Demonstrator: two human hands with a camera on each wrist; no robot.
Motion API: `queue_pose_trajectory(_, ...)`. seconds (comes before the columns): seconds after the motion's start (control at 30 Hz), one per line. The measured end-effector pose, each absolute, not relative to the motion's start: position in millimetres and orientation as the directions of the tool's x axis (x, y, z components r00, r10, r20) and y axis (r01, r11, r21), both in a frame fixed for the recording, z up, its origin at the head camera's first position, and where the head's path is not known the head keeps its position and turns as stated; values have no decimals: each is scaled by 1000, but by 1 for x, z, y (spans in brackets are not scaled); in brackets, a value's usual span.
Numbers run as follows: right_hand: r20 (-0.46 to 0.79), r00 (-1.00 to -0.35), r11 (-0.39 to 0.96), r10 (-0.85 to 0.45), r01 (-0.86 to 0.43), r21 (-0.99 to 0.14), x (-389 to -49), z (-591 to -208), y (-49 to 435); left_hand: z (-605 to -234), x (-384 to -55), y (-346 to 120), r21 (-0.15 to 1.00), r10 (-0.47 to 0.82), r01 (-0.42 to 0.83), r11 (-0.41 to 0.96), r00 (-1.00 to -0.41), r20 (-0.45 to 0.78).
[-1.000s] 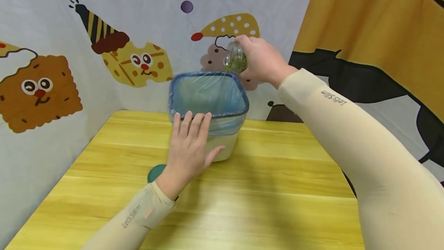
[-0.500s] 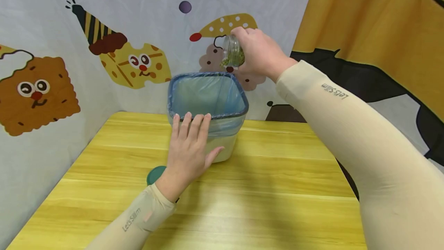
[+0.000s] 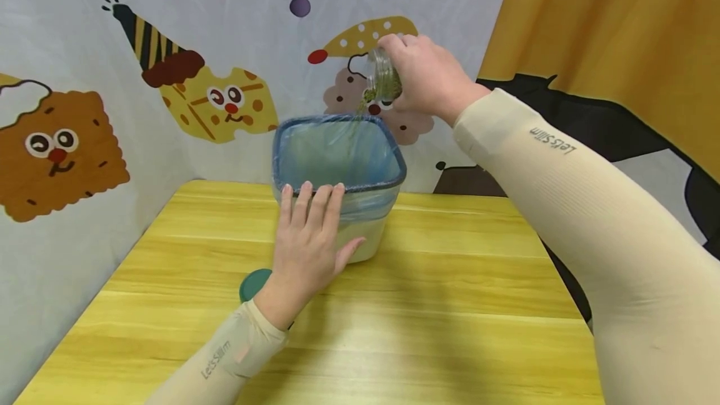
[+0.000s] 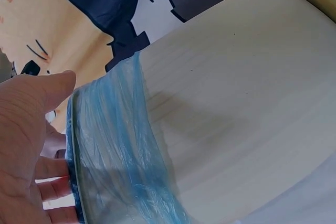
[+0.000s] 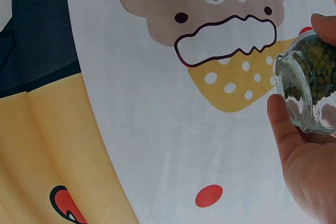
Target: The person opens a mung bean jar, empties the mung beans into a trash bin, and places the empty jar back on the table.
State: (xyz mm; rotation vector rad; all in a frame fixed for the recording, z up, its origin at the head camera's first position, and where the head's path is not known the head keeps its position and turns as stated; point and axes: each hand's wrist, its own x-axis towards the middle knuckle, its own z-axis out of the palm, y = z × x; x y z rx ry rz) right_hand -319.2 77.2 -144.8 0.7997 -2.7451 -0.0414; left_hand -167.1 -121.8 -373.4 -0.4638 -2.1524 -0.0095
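A clear glass jar (image 3: 385,75) of small green beans, like mung beans (image 5: 321,66), is tipped sideways in my right hand (image 3: 430,77), its mouth facing left. A thin stream of beans (image 3: 368,97) falls from it toward a pale bin (image 3: 361,241) lined with a thin blue plastic bag (image 3: 365,206). The bin stands upright on the table. With straight fingers spread, my left hand (image 3: 306,239) rests against the bin's near side, fingertips at the blue rim (image 4: 74,161). The bin's bottom inside cannot be made out.
A round green lid (image 3: 254,284) lies on the wooden table (image 3: 450,267), partly behind my left wrist. Cartoon-printed cloth (image 3: 236,30) hangs close behind the bin and along the left, with a yellow printed cloth (image 3: 557,36) at the right.
My right hand has raised the jar slightly and tilted it further, and beans now stream out of its mouth. The left hand and bin stay in place.
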Motion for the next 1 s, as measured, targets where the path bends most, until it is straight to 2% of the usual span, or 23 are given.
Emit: queue_pose_trajectory(1.0, 253, -783, 822, -569, -545, 165, -312, -138, 78, -370, -162, -119, -164, 321, 327, 931, -515, 795)
